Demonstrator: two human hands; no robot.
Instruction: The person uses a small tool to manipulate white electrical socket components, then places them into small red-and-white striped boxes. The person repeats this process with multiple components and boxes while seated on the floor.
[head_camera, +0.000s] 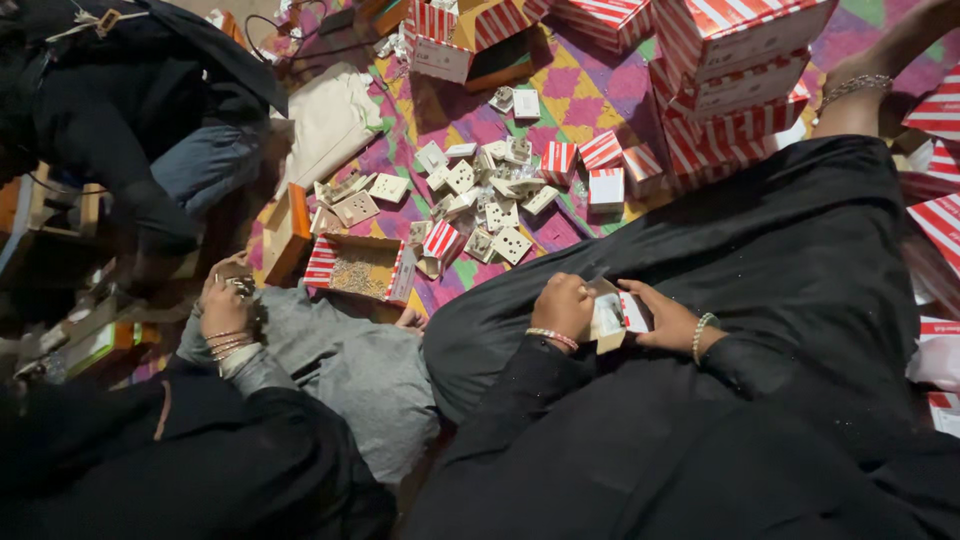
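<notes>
My left hand (563, 308) and my right hand (668, 320) meet over my lap, which is covered in black cloth. Between them they hold a small red-and-white striped carton (615, 315) with a white part showing at its open end. My left hand's fingers are curled over the carton's left end and my right hand grips its right side. A heap of white socket plates (478, 195) lies on the patterned mat (580, 95) just beyond my knees. Three small striped cartons (603, 170) stand beside the heap.
A co-worker's hands (225, 308) work at the left near an open striped box of small parts (358, 268). Large striped boxes (735, 75) are stacked at the back right, beside another person's braceleted arm (850, 95). A person in dark clothes (120, 110) sits at the far left.
</notes>
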